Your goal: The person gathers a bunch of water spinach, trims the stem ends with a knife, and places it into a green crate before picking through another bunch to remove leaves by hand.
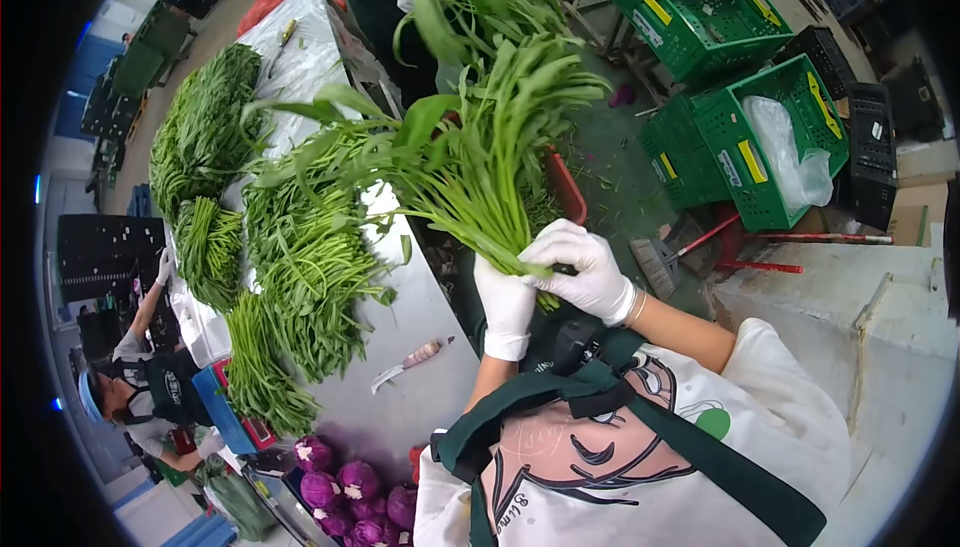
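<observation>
Four green crates [700, 7], five purple cabbages [345, 492], one knife [410, 362].

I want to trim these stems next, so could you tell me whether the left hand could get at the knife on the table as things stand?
Probably yes. The knife lies alone on bare steel table just beside the left hand, nothing between them. But both the left and right hand grip the bunch of greens, so the left would have to let go first.

Both gloved hands, left hand [507, 309], right hand [585, 269], gripping greens bunch [470, 157] above steel table [420, 397]
</observation>
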{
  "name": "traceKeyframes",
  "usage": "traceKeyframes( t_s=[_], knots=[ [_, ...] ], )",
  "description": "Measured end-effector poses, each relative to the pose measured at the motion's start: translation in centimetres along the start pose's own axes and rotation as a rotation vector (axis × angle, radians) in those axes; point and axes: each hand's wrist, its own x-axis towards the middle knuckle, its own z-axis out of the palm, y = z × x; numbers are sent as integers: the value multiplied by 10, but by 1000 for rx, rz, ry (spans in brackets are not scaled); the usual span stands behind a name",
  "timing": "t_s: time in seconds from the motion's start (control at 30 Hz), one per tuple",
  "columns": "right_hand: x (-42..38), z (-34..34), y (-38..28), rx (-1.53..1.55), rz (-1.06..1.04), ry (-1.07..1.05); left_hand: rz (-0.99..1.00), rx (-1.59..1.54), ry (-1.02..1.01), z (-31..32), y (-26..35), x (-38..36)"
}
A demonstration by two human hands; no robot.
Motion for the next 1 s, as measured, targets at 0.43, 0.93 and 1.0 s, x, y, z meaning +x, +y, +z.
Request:
traceKeyframes(
  t_s=[0.43, 0.93, 1.0],
  knots=[
    [13, -70, 56, -844, 124, 87, -125, -125, -3, -3, 15, 3],
    [41, -22, 5, -387, -124, -205, -48, -59, -89, 3, 11, 0],
    [37, -29, 0, -341, -98, -247, -31, -90, -66, 2, 10, 0]
  ],
)
